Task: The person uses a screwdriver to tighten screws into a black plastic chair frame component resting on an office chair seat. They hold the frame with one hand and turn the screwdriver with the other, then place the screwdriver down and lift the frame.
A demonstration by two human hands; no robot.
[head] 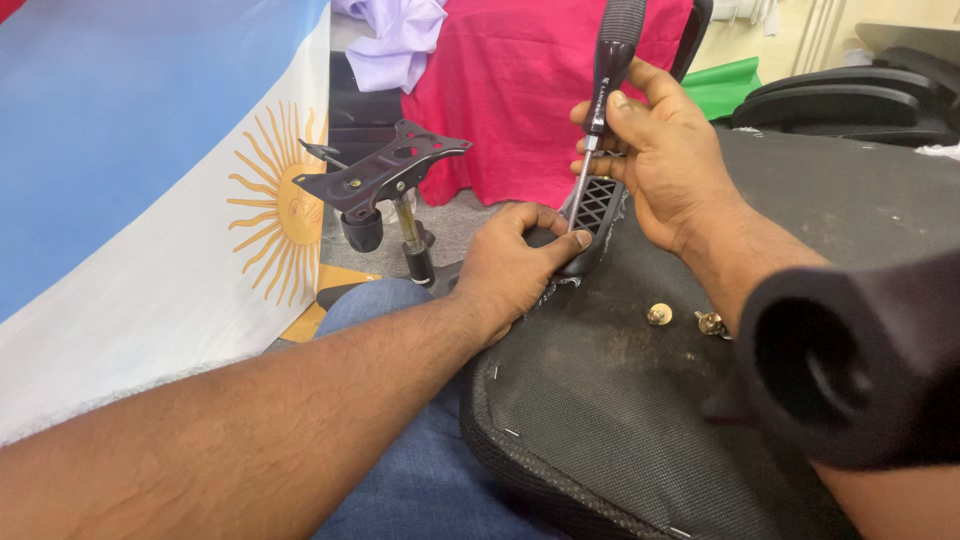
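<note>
**Screwdriver set into a ribbed plastic bracket on an upturned chair seat**

The right hand point(655, 150) is curled around a screwdriver point(603, 95), fingers pinching the lower end of its glossy dark handle where the thin steel shaft begins. The handle's upper part is black and finely ribbed. The shaft runs down at a slight slant, and its tip sits in the lattice of a black plastic bracket point(590, 215), a moulded piece with diamond-shaped openings and smooth, rounded edges.

The left hand point(515, 265) is closed over the near end of that bracket, thumb pressed along its side and fingers wrapped beneath, holding it against the edge of the seat underside point(600, 400). This is a wide, gently curved panel covered in coarse black woven fabric, stapled along its rim, and it rests across the person's lap, on blue denim.

Two small brass-coloured bolts point(685, 320) with round washer heads lie loose on the fabric, just right of the left hand and near the right wrist. A matte black foam-padded armrest point(850, 365), tubular in section, fills the lower right foreground.

Behind, a black stamped-steel seat plate point(385, 170) with holes stands tilted on a gas cylinder. A blue-and-white flag point(150, 200) with a yellow sun hangs at left; red cloth point(510, 80) drapes behind.
</note>
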